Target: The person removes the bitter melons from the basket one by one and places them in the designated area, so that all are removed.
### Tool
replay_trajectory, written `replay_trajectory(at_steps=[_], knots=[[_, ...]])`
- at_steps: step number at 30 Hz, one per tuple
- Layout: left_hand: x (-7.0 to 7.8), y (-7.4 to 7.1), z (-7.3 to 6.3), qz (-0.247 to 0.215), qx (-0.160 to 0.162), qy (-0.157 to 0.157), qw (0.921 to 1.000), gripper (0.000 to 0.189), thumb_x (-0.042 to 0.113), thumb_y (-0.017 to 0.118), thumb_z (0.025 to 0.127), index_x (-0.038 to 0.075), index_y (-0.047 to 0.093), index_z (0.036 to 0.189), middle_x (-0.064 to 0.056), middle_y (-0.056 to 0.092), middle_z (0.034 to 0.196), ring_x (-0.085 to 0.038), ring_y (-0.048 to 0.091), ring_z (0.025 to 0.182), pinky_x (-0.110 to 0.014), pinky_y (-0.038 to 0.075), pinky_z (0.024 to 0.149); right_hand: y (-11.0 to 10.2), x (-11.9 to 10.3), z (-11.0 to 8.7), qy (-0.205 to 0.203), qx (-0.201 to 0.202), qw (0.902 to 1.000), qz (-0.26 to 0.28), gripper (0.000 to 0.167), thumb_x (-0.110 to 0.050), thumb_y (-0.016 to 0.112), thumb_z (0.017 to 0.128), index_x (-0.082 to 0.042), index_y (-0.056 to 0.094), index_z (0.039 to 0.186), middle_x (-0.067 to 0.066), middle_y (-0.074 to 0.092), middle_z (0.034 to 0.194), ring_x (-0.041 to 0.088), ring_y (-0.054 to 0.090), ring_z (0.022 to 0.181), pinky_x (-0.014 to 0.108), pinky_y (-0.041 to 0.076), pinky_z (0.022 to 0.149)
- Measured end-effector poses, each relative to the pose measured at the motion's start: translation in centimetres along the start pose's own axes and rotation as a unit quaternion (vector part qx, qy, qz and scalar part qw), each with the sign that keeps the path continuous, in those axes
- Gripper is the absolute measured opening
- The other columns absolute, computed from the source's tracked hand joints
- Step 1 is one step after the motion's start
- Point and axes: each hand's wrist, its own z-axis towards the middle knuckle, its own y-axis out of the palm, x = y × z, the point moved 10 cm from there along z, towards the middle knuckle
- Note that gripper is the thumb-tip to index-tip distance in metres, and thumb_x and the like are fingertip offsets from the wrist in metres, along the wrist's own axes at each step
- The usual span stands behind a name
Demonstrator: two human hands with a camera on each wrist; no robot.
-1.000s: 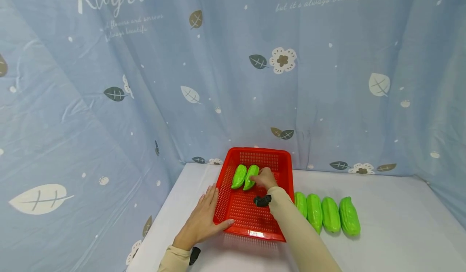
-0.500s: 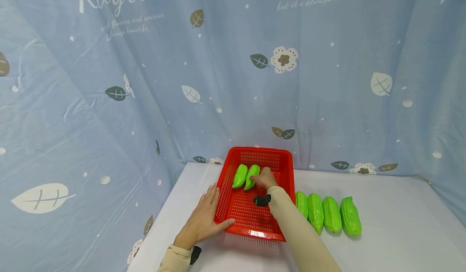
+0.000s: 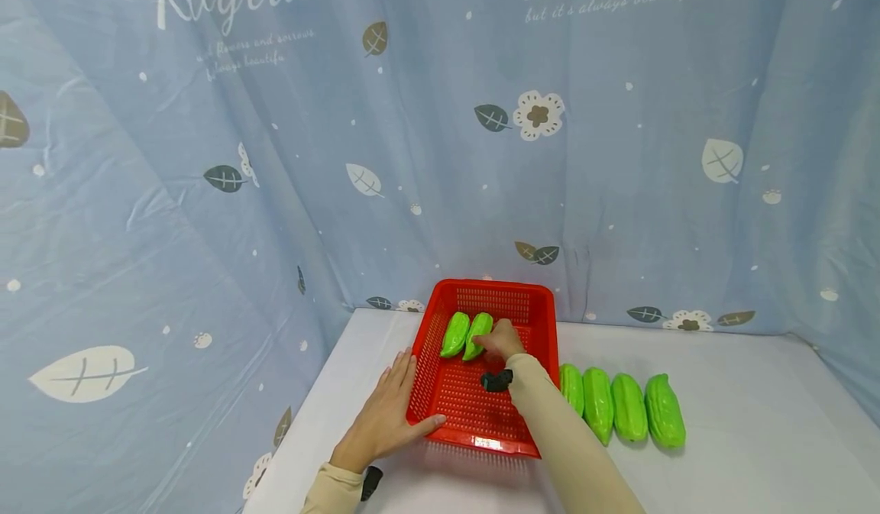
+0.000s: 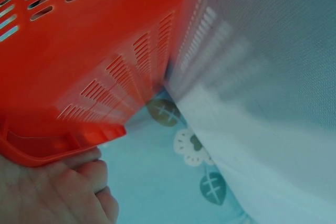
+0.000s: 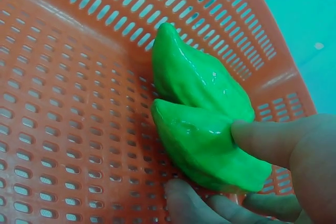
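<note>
Inside the red basket [image 3: 474,444], my right hand [image 3: 503,339] holds a glossy green ridged fruit with a pointed tip [image 3: 477,336]. The right wrist view shows the thumb [image 5: 262,137] on its upper side and the other fingers [image 5: 194,205] low along its other side. A second such green fruit [image 3: 455,334] lies beside it, toward the basket's left wall; the two touch in the right wrist view. My left hand [image 3: 385,415] rests against the basket's left side, fingers extended along the rim and thumb over the front left corner.
Several more green fruits [image 3: 629,407] lie in a row on the white table [image 3: 749,422], right of the basket. A blue patterned curtain [image 3: 440,155] hangs behind the table and along its left side. My right forearm [image 3: 564,441] crosses the basket's right rim.
The view has shifted very slightly. Both hands, the basket and the green fruits keep their places.
</note>
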Motion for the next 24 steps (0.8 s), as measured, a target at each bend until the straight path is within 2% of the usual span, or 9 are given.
replay_trajectory(at_steps=[5, 12, 20, 24], knots=[[0.12, 0.02, -0.06, 0.006, 0.001, 0.005, 1.0000, 0.114, 0.075, 0.060, 0.088, 0.000, 0.020, 0.164, -0.016, 0.016, 0.174, -0.032, 0.015, 0.163, -0.054, 0.024, 0.130, 0.27, 0.44, 0.24, 0.007, -0.010, 0.9997, 0.023, 0.027, -0.016, 0.077, 0.091, 0.005, 0.066, 0.102, 0.019, 0.072, 0.093, 0.031, 0.075, 0.082, 0.039, 0.064, 0.075], [0.12, -0.05, -0.01, 0.006, -0.001, 0.003, 1.0000, 0.115, 0.077, 0.058, 0.088, 0.001, 0.019, 0.164, -0.015, 0.015, 0.175, -0.031, 0.014, 0.163, -0.054, 0.024, 0.130, 0.36, 0.43, 0.43, 0.010, -0.017, 0.9987, 0.047, 0.026, -0.011, 0.076, 0.091, 0.008, 0.066, 0.106, 0.021, 0.072, 0.096, 0.028, 0.075, 0.079, 0.036, 0.065, 0.072], [0.00, 0.03, 0.00, 0.000, -0.006, -0.004, 1.0000, 0.113, 0.073, 0.061, 0.088, 0.002, 0.019, 0.165, -0.014, 0.015, 0.175, -0.030, 0.014, 0.164, -0.053, 0.023, 0.131, 0.48, 0.49, 0.52, 0.018, -0.021, 0.9973, 0.069, 0.024, -0.005, 0.072, 0.093, 0.011, 0.065, 0.110, 0.024, 0.071, 0.103, 0.033, 0.077, 0.087, 0.039, 0.066, 0.077], [-0.09, 0.13, -0.08, 0.000, -0.009, -0.006, 0.9999, 0.114, 0.074, 0.061, 0.088, 0.002, 0.019, 0.165, -0.013, 0.014, 0.175, -0.029, 0.013, 0.164, -0.053, 0.022, 0.131, 0.59, 0.52, 0.46, 0.023, -0.028, 0.9962, 0.080, 0.029, -0.003, 0.071, 0.094, 0.013, 0.065, 0.117, 0.027, 0.071, 0.109, 0.036, 0.077, 0.092, 0.041, 0.066, 0.079]])
